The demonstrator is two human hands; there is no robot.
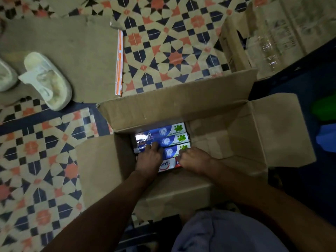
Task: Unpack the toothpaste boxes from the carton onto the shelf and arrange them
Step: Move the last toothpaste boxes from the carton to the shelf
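The scene is being viewed through a single head-worn camera, which is being aimed steeply downward from just above the open carton [174, 113]. The carton is being framed close, slightly below centre (straight edges are being bowed by the wide lens). The left hand [149, 159] and right hand [192, 162] are being seen entering from the bottom edge, and the tiled floor [163, 42] is being caught above and left.

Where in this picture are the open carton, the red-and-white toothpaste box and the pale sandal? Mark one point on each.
carton [172, 110]: head view, on its far flap.
red-and-white toothpaste box [168, 164]: head view, on its white lettered top face.
pale sandal [45, 80]: head view, on its strap.
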